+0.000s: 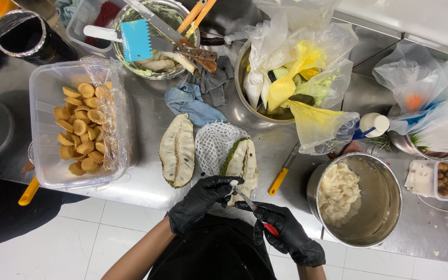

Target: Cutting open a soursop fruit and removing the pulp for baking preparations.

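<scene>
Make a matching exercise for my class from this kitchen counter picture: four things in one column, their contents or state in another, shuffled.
Things:
1. clear plastic tub
2. steel pot
3. right hand
4. left hand

States:
A. holds a small red-handled knife
B. holds pale mashed pulp
C. full of small tart shells
D. grips a piece from the cut fruit half

Pairs: 1-C, 2-B, 3-A, 4-D

Green-skinned fruit half [242, 162] lies cut side up (white flesh, dark seeds) on foam netting; the knife [252, 209], red-handled, tilts with its tip at a flesh piece [233, 183].
</scene>
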